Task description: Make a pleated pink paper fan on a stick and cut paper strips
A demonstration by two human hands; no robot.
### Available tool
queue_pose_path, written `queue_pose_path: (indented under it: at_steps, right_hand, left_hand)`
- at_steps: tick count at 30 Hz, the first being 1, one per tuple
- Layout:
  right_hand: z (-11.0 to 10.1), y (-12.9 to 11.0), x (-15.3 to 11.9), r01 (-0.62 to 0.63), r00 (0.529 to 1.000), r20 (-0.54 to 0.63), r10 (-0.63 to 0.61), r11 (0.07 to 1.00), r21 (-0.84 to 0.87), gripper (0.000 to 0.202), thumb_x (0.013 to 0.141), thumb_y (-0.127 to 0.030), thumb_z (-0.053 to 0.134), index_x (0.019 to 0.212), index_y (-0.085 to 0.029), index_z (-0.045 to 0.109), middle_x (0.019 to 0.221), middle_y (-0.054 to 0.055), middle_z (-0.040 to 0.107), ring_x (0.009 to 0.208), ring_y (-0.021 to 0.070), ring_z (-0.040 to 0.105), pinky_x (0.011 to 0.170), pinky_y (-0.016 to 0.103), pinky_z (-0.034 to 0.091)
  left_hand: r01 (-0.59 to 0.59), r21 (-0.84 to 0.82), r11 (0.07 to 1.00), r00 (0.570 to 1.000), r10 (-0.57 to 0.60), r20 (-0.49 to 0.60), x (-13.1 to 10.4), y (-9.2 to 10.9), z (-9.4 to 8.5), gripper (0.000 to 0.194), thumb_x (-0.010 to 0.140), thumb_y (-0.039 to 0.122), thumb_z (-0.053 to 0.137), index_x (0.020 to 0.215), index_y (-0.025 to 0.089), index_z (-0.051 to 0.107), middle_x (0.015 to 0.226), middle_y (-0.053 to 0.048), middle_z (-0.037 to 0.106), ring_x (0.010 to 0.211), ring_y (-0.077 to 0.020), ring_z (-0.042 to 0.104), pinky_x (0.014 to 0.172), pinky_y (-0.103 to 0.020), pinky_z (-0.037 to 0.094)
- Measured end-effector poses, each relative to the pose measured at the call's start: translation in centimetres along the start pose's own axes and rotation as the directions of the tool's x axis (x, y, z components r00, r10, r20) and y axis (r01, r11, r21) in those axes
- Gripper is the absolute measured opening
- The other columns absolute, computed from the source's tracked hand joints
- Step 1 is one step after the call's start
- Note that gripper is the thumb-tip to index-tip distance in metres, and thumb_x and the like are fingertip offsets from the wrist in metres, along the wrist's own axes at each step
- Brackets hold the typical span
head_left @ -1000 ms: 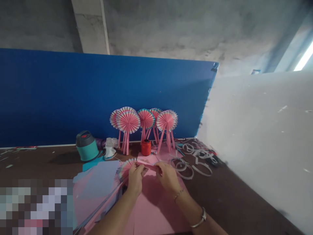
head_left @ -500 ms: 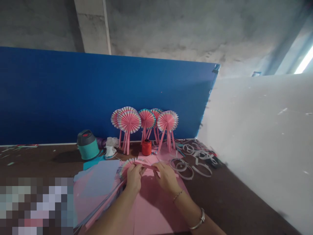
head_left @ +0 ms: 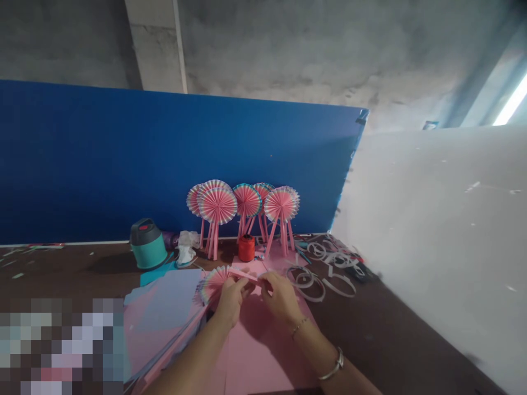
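A pleated paper fan (head_left: 214, 283), pink with a pale striped rim, is partly hidden behind my left hand (head_left: 234, 296). From it a folded pink paper strip (head_left: 247, 276) runs to the right. My left hand is closed around the strip near the fan. Farther along, the fingers of my right hand (head_left: 279, 296) pinch the strip's right end. Both hands are above a pink paper sheet (head_left: 263, 351). Just beyond them stands a red spool-like container (head_left: 246, 248) with a dark top.
Several finished round fans (head_left: 218, 206) lean against the blue panel (head_left: 123, 159). A teal and black container (head_left: 148, 244) stands left, behind stacked paper sheets (head_left: 164, 302). Curled white strips (head_left: 307, 282) litter the brown table (head_left: 349, 329) at right, beside a white wall (head_left: 444, 219).
My left hand has slid slightly to the right along the strip, uncovering more of the fan. My right hand has barely moved and keeps its pinch.
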State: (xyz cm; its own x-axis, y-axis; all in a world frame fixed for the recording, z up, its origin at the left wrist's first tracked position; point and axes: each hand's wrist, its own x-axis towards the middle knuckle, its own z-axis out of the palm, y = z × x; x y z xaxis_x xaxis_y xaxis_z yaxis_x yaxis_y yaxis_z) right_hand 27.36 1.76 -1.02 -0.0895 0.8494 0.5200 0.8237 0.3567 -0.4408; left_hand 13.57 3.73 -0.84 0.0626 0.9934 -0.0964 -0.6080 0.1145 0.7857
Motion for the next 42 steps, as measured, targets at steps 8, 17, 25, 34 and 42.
queue_pose_path:
  at_steps: [8, 17, 25, 34, 42]
  right_hand:
    - [-0.1, -0.4, -0.1, 0.094, 0.995, 0.047, -0.090, 0.989, -0.112, 0.018, 0.079, -0.008, 0.053, 0.088, -0.019, 0.064, 0.084, 0.005, 0.069, 0.077, 0.0190, 0.061, 0.068, 0.027, 0.038]
    - [-0.2, -0.5, -0.1, 0.125, 0.992, 0.018, -0.124, 0.987, -0.099, 0.019, 0.084, -0.010, 0.050, 0.090, -0.019, 0.066, 0.086, 0.006, 0.070, 0.081, 0.0202, 0.063, 0.070, 0.028, 0.040]
    - [-0.2, -0.1, -0.1, 0.000, 0.999, 0.040, -0.001, 1.000, 0.020, 0.022, 0.090, -0.016, 0.046, 0.094, -0.019, 0.067, 0.085, 0.006, 0.073, 0.076, 0.0188, 0.067, 0.066, 0.025, 0.043]
    - [-0.4, 0.2, 0.1, -0.018, 0.999, 0.035, 0.013, 0.992, 0.126, 0.018, 0.087, -0.022, 0.049, 0.090, -0.019, 0.067, 0.084, 0.006, 0.073, 0.076, 0.0182, 0.067, 0.067, 0.024, 0.045]
    - [0.0, 0.9, 0.2, -0.074, 0.997, 0.026, 0.071, 0.989, 0.128, 0.019, 0.084, -0.022, 0.050, 0.082, -0.017, 0.069, 0.075, 0.006, 0.070, 0.065, 0.0168, 0.059, 0.059, 0.024, 0.039]
  left_hand:
    - [-0.009, 0.034, 0.999, 1.000, 0.010, -0.029, -0.2, -0.7, 0.1, 0.022, 0.052, 0.019, 0.075, 0.069, 0.015, 0.062, 0.067, -0.003, 0.070, 0.077, -0.0217, 0.070, 0.073, -0.033, 0.055]
    - [0.031, -0.028, 0.999, 1.000, -0.031, 0.004, 0.3, -0.2, -0.3, 0.023, 0.051, 0.019, 0.077, 0.069, 0.014, 0.063, 0.068, -0.005, 0.071, 0.076, -0.0219, 0.070, 0.072, -0.032, 0.055]
    - [0.012, -0.049, 0.999, 1.000, -0.011, 0.015, 0.7, 0.8, -0.6, 0.025, 0.055, 0.018, 0.082, 0.070, 0.014, 0.063, 0.070, -0.002, 0.069, 0.065, -0.0131, 0.066, 0.067, -0.025, 0.055]
    - [-0.058, -0.033, 0.998, 0.994, 0.055, -0.099, 0.7, 0.2, -0.7, 0.021, 0.065, 0.019, 0.078, 0.075, 0.013, 0.061, 0.070, -0.004, 0.071, 0.066, -0.0158, 0.069, 0.068, -0.028, 0.057]
    - [-0.098, -0.038, 0.994, 0.992, 0.095, -0.088, 1.0, 0.7, -0.8, 0.019, 0.068, 0.016, 0.075, 0.080, 0.015, 0.060, 0.077, -0.002, 0.072, 0.076, -0.0165, 0.071, 0.075, -0.029, 0.058]
